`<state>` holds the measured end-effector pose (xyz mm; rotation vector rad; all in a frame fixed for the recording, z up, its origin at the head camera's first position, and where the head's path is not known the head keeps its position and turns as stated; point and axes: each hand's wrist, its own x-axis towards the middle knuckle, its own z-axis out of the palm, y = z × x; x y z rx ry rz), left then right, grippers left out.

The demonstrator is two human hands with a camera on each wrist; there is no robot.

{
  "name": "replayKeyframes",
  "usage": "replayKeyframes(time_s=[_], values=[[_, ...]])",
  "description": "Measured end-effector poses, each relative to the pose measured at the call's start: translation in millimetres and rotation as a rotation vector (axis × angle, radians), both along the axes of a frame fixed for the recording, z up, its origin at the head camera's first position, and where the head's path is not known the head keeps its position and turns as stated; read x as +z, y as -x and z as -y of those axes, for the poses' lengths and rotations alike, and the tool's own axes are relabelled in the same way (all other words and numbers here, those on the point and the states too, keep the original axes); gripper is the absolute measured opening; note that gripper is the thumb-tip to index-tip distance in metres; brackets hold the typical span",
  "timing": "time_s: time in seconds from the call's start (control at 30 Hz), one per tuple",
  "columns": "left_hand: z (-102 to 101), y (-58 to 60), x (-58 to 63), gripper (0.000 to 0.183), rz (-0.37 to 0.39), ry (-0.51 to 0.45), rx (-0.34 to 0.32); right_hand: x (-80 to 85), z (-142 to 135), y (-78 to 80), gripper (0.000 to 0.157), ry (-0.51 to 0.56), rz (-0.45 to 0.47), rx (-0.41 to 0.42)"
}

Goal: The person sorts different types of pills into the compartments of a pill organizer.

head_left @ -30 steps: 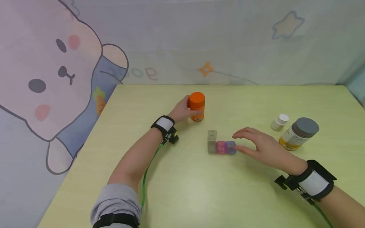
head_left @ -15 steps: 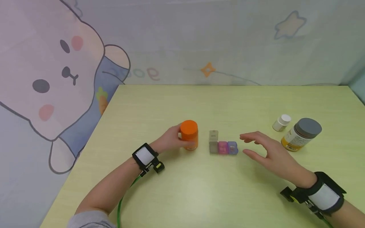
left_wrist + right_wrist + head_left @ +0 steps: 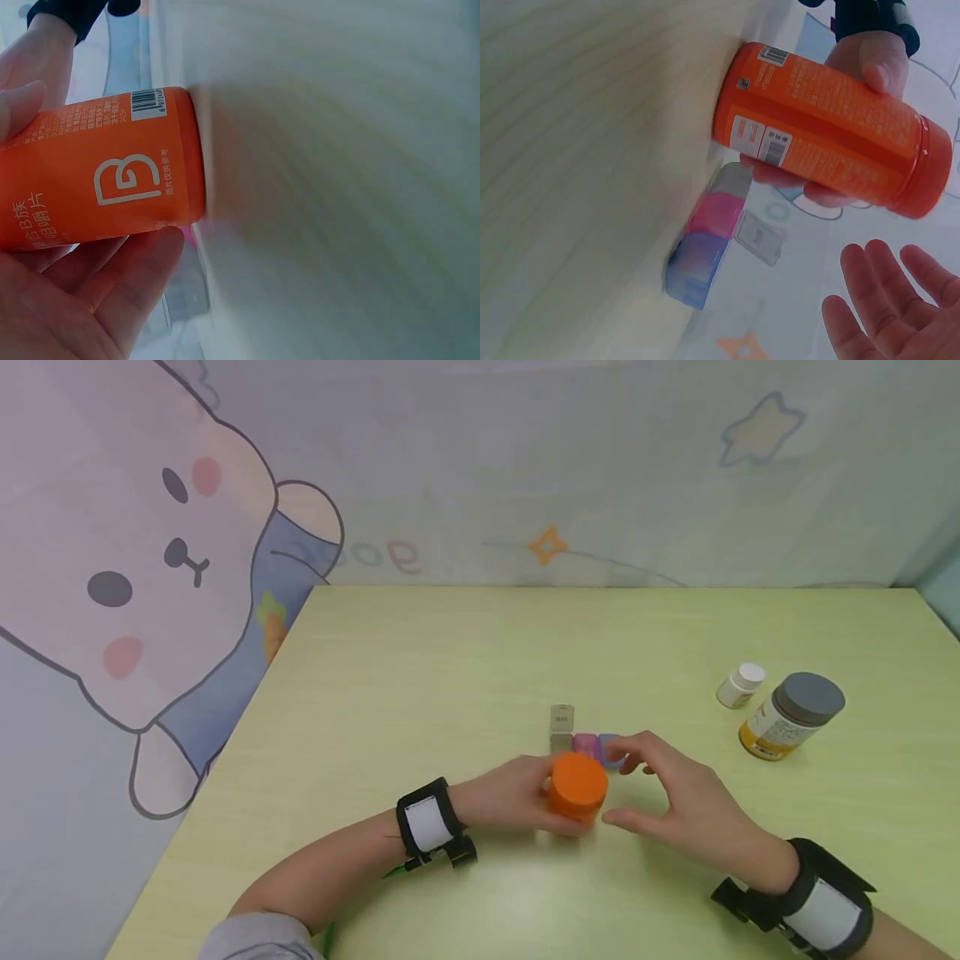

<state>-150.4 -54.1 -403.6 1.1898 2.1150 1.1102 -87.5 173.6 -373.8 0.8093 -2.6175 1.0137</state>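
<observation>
My left hand [image 3: 513, 795] grips an orange bottle [image 3: 578, 783] around its side, thumb toward me. The orange lid is on, and the bottle's base shows close over the table in the left wrist view. My right hand [image 3: 693, 810] is just right of the bottle, thumb and fingers spread with nothing between them. Behind the bottle lies a small pill box [image 3: 587, 743] with grey, pink and blue compartments. Its grey lid [image 3: 562, 718] stands open, and the bottle covers part of the box. The right wrist view shows the blue compartment [image 3: 697, 266] nearest that camera.
At the right of the table [image 3: 420, 693] stand a small white bottle [image 3: 740, 686] and a larger jar [image 3: 791, 716] with a grey lid. A cartoon-printed curtain [image 3: 480, 468] hangs behind the table's far edge.
My left hand has brought the orange bottle from the far side toward me, then right, in front of the pill box. My right hand has drawn back from the pill box and come nearer the bottle.
</observation>
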Motion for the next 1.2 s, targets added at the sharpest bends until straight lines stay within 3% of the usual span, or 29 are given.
replayKeyframes(time_s=[0.17, 0.33, 0.53, 0.67, 0.93, 1.07, 1.2], values=[[-15.4, -1.0, 2.1, 0.048, -0.046, -0.010, -0.036, -1.4, 10.6, -0.3, 0.062, -0.021, -0.028, -0.018], [-19.1, -3.7, 1.4, 0.044, -0.102, 0.008, -0.063, -5.3, 14.7, -1.4, 0.058, 0.026, -0.048, -0.023], [-19.6, -1.9, 3.0, 0.042, -0.146, -0.003, -0.108, -5.4, 10.5, 3.2, 0.055, 0.065, -0.058, 0.097], [-20.5, -0.5, 4.3, 0.041, -0.131, -0.017, -0.123, -5.9, 3.6, 10.4, 0.058, 0.095, 0.015, 0.193], [-23.3, -0.1, 2.0, 0.039, -0.102, -0.025, -0.119, -16.2, -15.2, 22.5, 0.073, 0.355, 0.301, 0.200], [-22.9, -0.3, 1.9, 0.042, -0.100, -0.020, -0.120, -19.0, -20.9, 20.2, 0.058, 0.421, 0.347, 0.210], [-21.8, -0.9, 2.2, 0.043, -0.097, -0.024, -0.120, -18.0, -22.0, 9.9, 0.041, 0.383, 0.319, 0.186]])
